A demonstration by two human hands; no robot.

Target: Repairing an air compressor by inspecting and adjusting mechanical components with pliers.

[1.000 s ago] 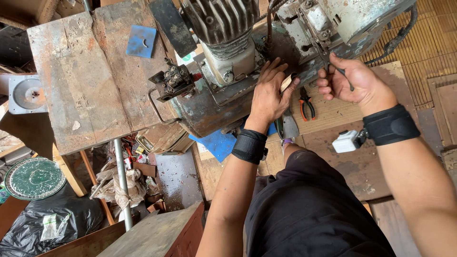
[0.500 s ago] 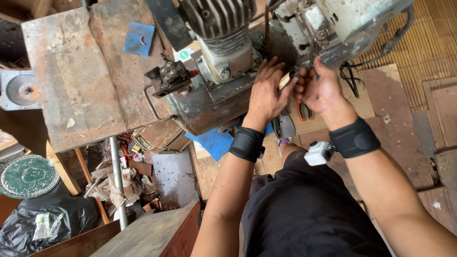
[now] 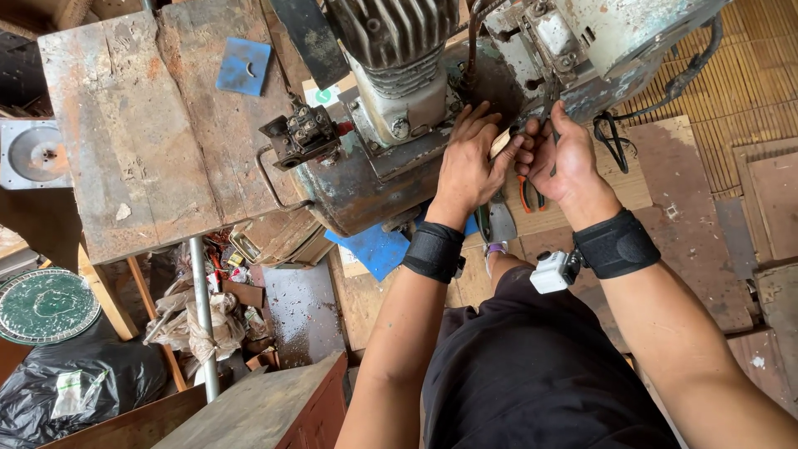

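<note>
My left hand (image 3: 467, 162) rests against the rusty body of an old engine-like machine (image 3: 357, 179), pinching a small tan piece (image 3: 499, 142) between thumb and fingers. Right beside it and touching it, my right hand (image 3: 563, 160) is closed around a thin dark metal tool (image 3: 552, 112) that points up into the machine's grey housing (image 3: 598, 41). Both wrists wear black bands, and a small white camera (image 3: 552, 271) hangs at the right wrist. The tool's tip is hidden among the machine's parts.
A finned cylinder (image 3: 391, 33) tops the machine. Orange-handled pliers (image 3: 527, 196) and a blue sheet (image 3: 378, 249) lie below the hands, and a black cable (image 3: 613, 137) hangs to the right. On the left are a worn workbench (image 3: 141, 133), a blue pad (image 3: 243, 66), scrap clutter (image 3: 208, 308) and a green disc (image 3: 46, 303).
My right hand has moved left with its thin tool, from apart on the right to touching my left hand at the machine. The left hand has stayed on the machine.
</note>
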